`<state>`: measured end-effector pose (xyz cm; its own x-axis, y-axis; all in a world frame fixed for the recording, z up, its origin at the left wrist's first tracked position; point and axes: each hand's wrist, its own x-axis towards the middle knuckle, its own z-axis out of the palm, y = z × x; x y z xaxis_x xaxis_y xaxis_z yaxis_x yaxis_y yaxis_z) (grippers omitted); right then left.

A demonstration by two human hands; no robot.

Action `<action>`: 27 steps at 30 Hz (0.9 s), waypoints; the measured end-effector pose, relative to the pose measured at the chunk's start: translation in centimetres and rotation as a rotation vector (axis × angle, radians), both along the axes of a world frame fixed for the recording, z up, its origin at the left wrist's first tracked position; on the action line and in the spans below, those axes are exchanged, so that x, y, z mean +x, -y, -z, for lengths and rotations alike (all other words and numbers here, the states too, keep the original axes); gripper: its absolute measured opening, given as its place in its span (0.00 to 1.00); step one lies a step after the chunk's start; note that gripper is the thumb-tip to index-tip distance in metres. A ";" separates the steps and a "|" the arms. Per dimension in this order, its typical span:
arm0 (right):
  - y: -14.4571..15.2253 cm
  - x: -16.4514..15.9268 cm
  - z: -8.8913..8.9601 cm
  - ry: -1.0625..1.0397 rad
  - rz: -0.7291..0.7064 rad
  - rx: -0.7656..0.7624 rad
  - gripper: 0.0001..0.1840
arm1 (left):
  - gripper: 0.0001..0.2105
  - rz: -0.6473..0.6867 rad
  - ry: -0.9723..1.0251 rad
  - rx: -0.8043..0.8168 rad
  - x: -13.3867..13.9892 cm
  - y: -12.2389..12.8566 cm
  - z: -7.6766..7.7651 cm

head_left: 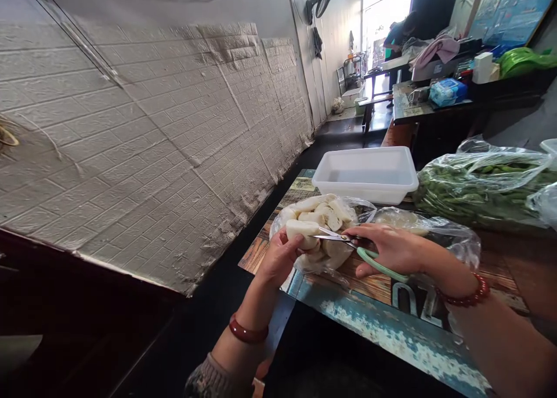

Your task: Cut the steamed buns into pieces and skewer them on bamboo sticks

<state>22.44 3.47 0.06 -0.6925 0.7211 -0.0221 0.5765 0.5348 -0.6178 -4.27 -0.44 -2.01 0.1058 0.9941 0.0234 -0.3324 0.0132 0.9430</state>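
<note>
- One pair of scissors [343, 238] with pale green handles is in the right hand [394, 247], which is closed around the handles, fingers near the pivot.
- The long axis of the scissors runs across the view, handles low on the right, tips pointing left; the two blades stand slightly apart.
- One white piece of food [300, 227] is pinched in the left hand [281, 256], between thumb and fingers; the blades are right at it. Its long axis lies roughly left to right, above the near edge of the bench [369, 306].
- More white pieces [331, 218] lie heaped just behind, in one clear bag [279, 219]; they overlap too much to count exactly.
- One white tub [363, 192] stands upright beyond the heap, its long side running left to right.
- One clear bag of green pods [478, 186] lies to the right of the tub.
- Two wrist ornaments show: one smooth bangle [248, 331] on the left wrist, one beaded bracelet [472, 295] on the right.
- Farther back are one person [397, 37], bending, and one blue packet [448, 90].
</note>
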 end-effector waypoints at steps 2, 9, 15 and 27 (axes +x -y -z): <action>-0.1 0.1 0.3 -0.007 -0.025 0.007 0.45 | 0.25 -0.013 -0.011 -0.003 0.0 0.0 0.1; -0.1 0.3 0.1 0.009 -0.048 0.017 0.43 | 0.26 0.028 -0.049 0.025 0.2 0.0 0.0; -0.2 0.4 -0.3 0.000 -0.050 0.016 0.43 | 0.25 0.039 -0.086 0.005 0.4 0.0 -0.1; -0.7 0.7 0.1 -0.070 -0.082 -0.066 0.28 | 0.24 0.061 -0.036 -0.012 0.5 0.4 -0.1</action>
<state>23.19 4.18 -0.05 -0.7508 0.6603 -0.0171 0.4866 0.5353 -0.6904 -3.78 -0.81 -1.87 0.1672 0.9859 0.0070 -0.2970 0.0436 0.9539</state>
